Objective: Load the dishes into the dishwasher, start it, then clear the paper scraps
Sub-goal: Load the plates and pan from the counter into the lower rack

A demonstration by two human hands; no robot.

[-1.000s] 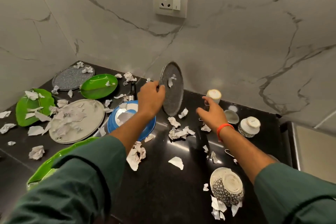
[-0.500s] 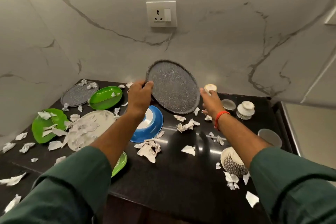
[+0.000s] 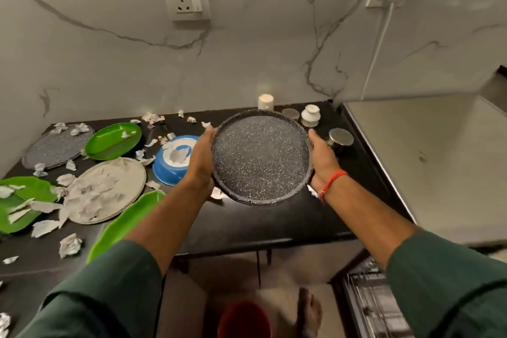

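Plate (image 3: 260,158) that half a second ago stood nearly upright, gripped at its left rim by the left hand alone while the right hand reached in, now lies almost flat and face up between both hands, lifted clear above the black counter (image 3: 274,225); a second ago it stood edge-on with paper stuck to it, and its face is now bare. Left hand (image 3: 201,162) clasps the left rim, palm against the edge and fingers curled under out of sight. Right hand (image 3: 322,156) clasps the right rim the same way, thumb along the edge, a red thread on its wrist. Held so, the plate sits midway between the two palms, over the middle of the counter. It is round, dark grey with white speckles, and has a low raised rim. To the left lie a grey plate (image 3: 56,145), green plates (image 3: 113,140), a beige plate (image 3: 109,189) strewn with paper scraps (image 3: 70,245), and a blue bowl (image 3: 175,159). On the far right stand a small cup (image 3: 265,101) and a steel cup (image 3: 341,140)
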